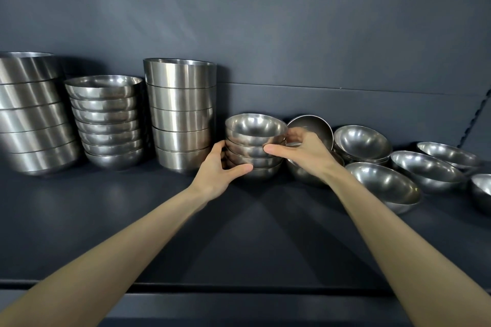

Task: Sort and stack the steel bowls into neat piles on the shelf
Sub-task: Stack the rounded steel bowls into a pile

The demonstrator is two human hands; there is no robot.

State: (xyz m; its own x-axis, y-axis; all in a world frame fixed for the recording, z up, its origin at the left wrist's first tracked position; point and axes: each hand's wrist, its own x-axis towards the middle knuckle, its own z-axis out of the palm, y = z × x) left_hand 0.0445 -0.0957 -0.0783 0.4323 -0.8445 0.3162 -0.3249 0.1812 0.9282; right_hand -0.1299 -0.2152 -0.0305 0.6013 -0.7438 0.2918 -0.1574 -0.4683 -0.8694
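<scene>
The left hand (219, 168) curls round the near left side of the short pile (255, 145) of small round steel bowls. Its thumb lies across the lowest bowl at the front, and its fingers are hidden behind the pile. The right hand (301, 151) grips the same pile from the right, with the thumb pressed on the front and the fingers bent round the far right rim. The pile stands on the dark shelf (239, 233), just right of the tall stack (180, 114) of straight-sided bowls. Its bowls are hard to count, since the hands cover the lower rims

Behind the right hand a tilted bowl (312, 123) stands on its edge, its lower half covered by the fingers. A hidden bowl (300, 176) under the right wrist shows only part of its side. Further right sits a low nest (362, 142) of bowls, with a tipped bowl (382, 186) nearer, then a middle bowl (425, 170) and a far bowl (449, 154). An edge bowl (482, 191) is cut off by the right border

Left of the tall stack stands a rounded stack (106, 119), and at far left a large stack (32, 111) is cut off by the border and blurred
</scene>
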